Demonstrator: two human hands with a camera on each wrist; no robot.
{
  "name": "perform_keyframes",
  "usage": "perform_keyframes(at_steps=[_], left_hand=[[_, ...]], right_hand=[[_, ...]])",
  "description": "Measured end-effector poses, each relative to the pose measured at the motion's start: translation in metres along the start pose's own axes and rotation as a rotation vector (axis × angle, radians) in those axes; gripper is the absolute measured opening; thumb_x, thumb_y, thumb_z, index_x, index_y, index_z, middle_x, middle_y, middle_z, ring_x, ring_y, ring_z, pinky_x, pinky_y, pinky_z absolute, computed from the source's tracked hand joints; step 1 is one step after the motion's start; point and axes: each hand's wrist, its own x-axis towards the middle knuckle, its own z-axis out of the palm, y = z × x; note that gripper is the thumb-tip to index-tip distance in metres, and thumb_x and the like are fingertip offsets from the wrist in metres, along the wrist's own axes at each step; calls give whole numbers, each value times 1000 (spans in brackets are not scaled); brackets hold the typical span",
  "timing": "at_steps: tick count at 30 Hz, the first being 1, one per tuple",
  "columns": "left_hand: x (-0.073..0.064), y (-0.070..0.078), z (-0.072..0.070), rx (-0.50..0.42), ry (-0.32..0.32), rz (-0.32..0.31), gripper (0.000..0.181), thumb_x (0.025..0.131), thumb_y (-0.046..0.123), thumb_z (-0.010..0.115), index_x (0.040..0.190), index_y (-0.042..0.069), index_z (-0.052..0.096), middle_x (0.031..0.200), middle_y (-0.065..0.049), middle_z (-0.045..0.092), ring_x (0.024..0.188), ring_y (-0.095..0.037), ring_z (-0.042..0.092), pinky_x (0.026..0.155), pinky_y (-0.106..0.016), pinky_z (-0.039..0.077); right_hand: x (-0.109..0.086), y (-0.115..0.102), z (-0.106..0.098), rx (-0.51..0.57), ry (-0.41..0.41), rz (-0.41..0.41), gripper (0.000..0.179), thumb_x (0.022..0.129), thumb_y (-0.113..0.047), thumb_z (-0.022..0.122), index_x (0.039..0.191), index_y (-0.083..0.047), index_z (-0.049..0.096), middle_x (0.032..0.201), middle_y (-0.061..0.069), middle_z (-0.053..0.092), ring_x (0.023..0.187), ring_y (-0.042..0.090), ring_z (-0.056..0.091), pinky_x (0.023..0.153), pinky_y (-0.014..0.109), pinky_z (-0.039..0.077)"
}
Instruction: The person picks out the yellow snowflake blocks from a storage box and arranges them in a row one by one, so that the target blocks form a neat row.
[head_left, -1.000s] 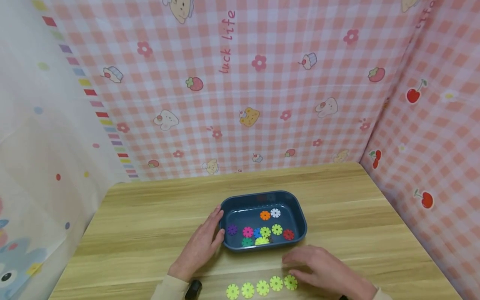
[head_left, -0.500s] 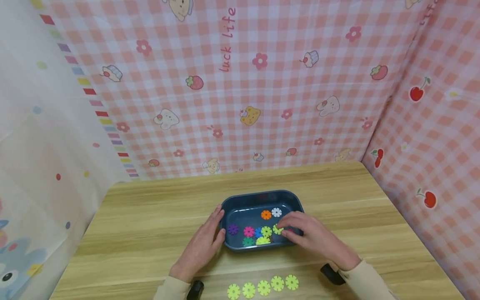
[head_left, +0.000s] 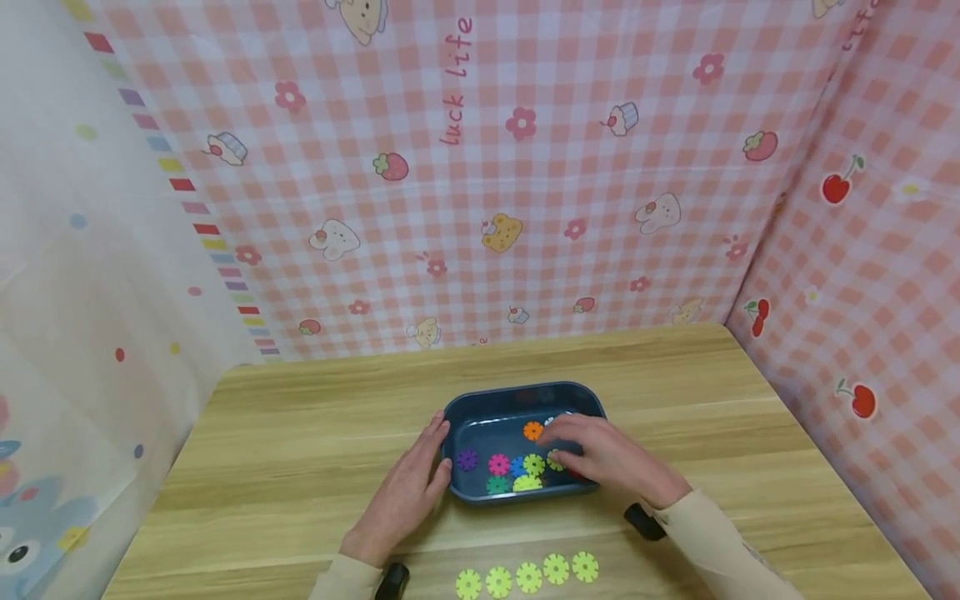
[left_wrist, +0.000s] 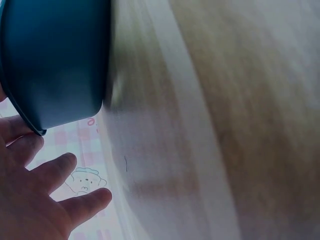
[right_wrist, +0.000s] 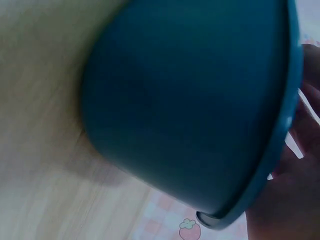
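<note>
A dark blue rectangular tray (head_left: 487, 435) holds several small notched plastic discs of mixed colours. Among them are a purple disc (head_left: 467, 460), a pink disc (head_left: 498, 464), an orange disc (head_left: 532, 431) and a yellow-green disc (head_left: 533, 464). My left hand (head_left: 401, 496) rests its extended fingers and thumb against the tray's left rim. Over the tray's right half reaches my right hand (head_left: 615, 458), thumb and fingers apart, near a yellow-green disc and the white disc. It partly covers the white and red discs. The right wrist view shows the tray's outer wall (right_wrist: 185, 100), with the hand mostly hidden behind its rim.
Several yellow-green discs (head_left: 528, 577) lie in a row on the wooden table (head_left: 300, 442), between my forearms and in front of the tray. A pink checked cloth (head_left: 450, 192) hangs behind the table, and another at the right.
My right hand has moved from beside the row of discs up into the tray, then slightly left and farther in. My left hand stays at the tray's left rim.
</note>
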Motion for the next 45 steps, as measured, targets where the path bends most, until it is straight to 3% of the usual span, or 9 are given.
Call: perform_keyframes(at_steps=[12, 37, 45], left_hand=[[1, -1, -1, 2, -5, 1, 56, 109, 27, 54, 159, 6, 40, 170, -6, 27, 153, -29, 33, 121, -52, 34], [0, -2, -1, 3, -3, 28, 56, 109, 25, 54, 158, 4, 40, 170, -7, 27, 152, -30, 33, 122, -51, 32], [-1, -2, 0, 20, 12, 33, 56, 108, 25, 55, 158, 5, 41, 169, -7, 29, 153, -26, 33, 122, -48, 33]], right_hand=[[18, 9, 1, -32, -161, 25, 27, 97, -12, 73, 125, -9, 73, 125, 0, 70, 119, 20, 65, 101, 44, 56], [35, 18, 11, -105, -316, 116, 35, 91, -22, 82, 124, -16, 76, 128, -1, 66, 121, 21, 60, 109, 47, 49], [35, 18, 14, -105, -355, 113, 35, 90, -20, 82, 125, -16, 75, 135, 3, 63, 132, 26, 55, 114, 48, 46]])
